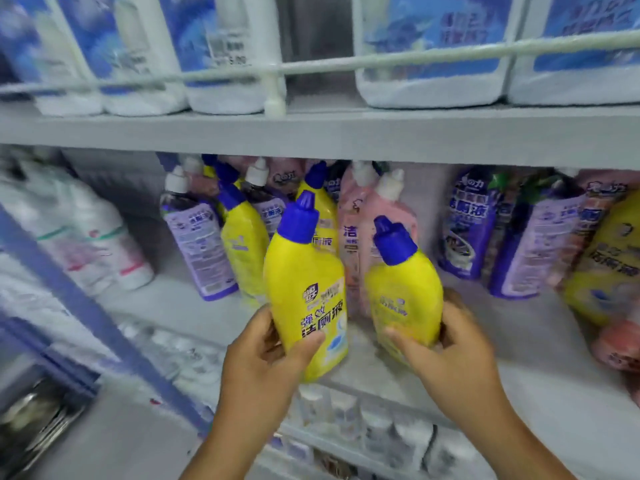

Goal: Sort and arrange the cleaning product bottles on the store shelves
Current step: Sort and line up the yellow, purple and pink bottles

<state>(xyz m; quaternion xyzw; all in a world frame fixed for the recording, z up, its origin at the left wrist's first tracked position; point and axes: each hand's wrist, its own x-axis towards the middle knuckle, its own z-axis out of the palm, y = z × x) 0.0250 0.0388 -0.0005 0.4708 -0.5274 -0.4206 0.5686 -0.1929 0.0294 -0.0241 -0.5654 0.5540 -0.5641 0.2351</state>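
Observation:
I hold two yellow bottles with blue caps in front of the middle shelf (194,313). My left hand (266,348) grips the base of the nearer yellow bottle (304,282), thumb across its label. My right hand (450,344) grips the other yellow bottle (403,289), which tilts left. Behind them more yellow bottles (244,237), purple bottles (199,244) and pink bottles (353,230) lean on the shelf.
Purple, pink and yellow bottles (540,237) crowd the shelf's right end. White bottles (104,244) lie at the left. Large white jugs with blue labels (433,46) stand on the upper shelf behind a wire rail (311,65). A lower shelf holds small white containers (346,414).

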